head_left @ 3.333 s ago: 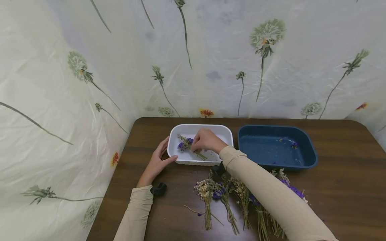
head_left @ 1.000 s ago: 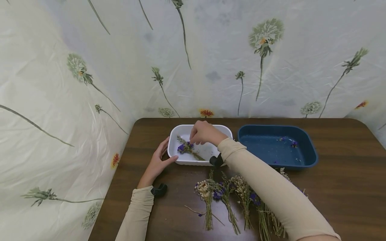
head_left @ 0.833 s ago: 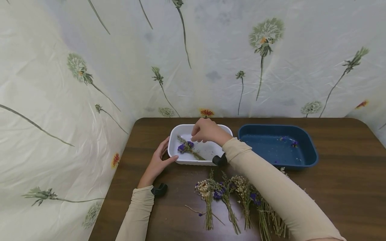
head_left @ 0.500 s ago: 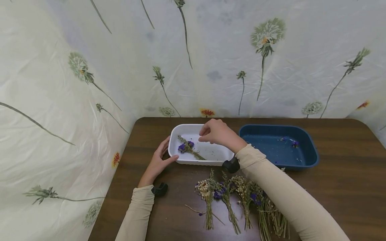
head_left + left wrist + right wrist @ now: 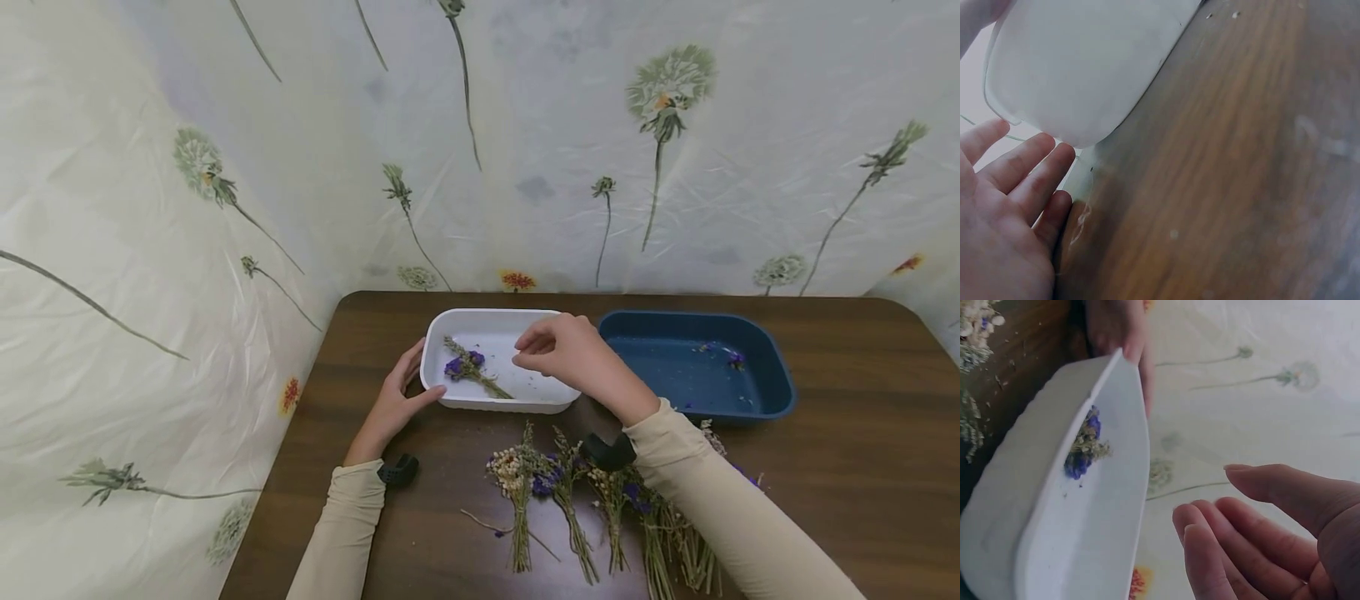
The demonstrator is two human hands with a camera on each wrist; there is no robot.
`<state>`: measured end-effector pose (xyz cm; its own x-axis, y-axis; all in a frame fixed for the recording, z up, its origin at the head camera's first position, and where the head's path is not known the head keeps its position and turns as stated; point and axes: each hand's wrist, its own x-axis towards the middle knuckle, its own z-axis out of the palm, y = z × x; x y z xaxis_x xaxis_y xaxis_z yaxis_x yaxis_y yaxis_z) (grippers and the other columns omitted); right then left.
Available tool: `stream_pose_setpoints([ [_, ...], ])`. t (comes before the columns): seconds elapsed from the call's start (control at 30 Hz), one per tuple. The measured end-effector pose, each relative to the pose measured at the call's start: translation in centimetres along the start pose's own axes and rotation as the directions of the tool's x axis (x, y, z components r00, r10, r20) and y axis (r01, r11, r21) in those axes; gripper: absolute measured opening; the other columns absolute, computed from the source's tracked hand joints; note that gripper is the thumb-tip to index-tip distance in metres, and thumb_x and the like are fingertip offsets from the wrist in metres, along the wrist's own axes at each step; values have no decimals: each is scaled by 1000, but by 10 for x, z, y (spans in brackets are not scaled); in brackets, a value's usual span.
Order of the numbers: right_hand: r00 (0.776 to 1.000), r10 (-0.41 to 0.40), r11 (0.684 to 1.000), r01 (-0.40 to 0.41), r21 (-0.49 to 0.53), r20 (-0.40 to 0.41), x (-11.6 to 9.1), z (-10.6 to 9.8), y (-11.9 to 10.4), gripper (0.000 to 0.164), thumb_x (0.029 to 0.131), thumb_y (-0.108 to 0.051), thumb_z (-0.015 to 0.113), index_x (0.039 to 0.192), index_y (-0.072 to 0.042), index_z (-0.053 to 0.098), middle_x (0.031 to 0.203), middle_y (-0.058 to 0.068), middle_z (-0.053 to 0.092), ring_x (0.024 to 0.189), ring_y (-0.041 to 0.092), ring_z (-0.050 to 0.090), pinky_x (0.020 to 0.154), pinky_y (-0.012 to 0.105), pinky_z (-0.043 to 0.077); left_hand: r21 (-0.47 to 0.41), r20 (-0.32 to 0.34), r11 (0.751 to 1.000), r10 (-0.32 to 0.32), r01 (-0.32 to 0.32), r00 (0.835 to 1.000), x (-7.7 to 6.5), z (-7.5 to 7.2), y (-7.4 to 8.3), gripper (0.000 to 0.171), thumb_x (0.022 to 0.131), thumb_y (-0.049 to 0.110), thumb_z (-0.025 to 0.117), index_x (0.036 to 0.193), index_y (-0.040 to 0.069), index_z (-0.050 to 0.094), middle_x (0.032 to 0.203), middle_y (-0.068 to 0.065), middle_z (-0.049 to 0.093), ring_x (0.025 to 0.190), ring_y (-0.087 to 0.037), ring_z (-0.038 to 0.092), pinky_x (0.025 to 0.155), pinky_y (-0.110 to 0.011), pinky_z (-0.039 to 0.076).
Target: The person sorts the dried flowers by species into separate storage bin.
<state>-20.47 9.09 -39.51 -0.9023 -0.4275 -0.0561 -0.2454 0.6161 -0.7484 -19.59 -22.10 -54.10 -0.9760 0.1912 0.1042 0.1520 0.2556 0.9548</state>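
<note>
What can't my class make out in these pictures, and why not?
- Head view: most flower heads of the rightmost bunch, covered by the right sleeve.
- Head view: some stem ends of the next bunch, cut off by the bottom edge.
- Head view: the bits in the blue tray, too small to identify.
- Right wrist view: stems of the purple bunch, behind the white tray's near wall.
- Left wrist view: that tray's inside, blocked by its outside.
</note>
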Motion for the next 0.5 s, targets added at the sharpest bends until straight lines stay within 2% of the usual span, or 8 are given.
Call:
stream_pose_setpoints([
  [0.13, 999, -18, 1000, 18, -11, -40, -16, 2, 5, 15, 95, -27, 75, 104, -15, 79, 98, 1, 79, 88, 15, 74, 78, 39, 61, -10, 1, 1000, 5, -5, 1000, 1, 1, 2, 86, 91, 9, 79, 162, 22, 33, 166, -8, 39, 153, -28, 38, 127, -53, 29],
  [0.37, 997, 14, 999, -16, -40, -70, -41, 8, 12, 12, 94, -25, 76, 101, -16, 80, 92, -2, 79, 84, 11, 74, 82, 43, 60, -18, -1, 1000, 3, -3, 1000, 2, 0, 3, 85, 90, 9, 79, 162, 18, 34, 166, -10, 39, 154, -30, 37, 127, -55, 28],
  [0.4, 998, 17, 999, -20, -41, -69, -43, 9, 13, 12, 95, -25, 76, 101, -16, 80, 92, -2, 79, 84, 11, 74, 90, 46, 58, -16, -2, 1000, 0, 0, 1000, 2, 0, 3, 85, 90, 9, 79, 162, 18, 35, 166, -10, 39, 154, -30, 37, 127, -55, 28],
  [0.5, 998, 16, 999, -19, -44, -68, -51, 12, 15, 13, 95, -24, 75, 102, -15, 80, 92, -2, 79, 83, 11, 74, 88, 48, 59, -14, -5, 1000, -7, 7, 1000, 1, 0, 2, 85, 90, 8, 79, 162, 18, 34, 166, -9, 39, 154, -30, 38, 127, -54, 28],
])
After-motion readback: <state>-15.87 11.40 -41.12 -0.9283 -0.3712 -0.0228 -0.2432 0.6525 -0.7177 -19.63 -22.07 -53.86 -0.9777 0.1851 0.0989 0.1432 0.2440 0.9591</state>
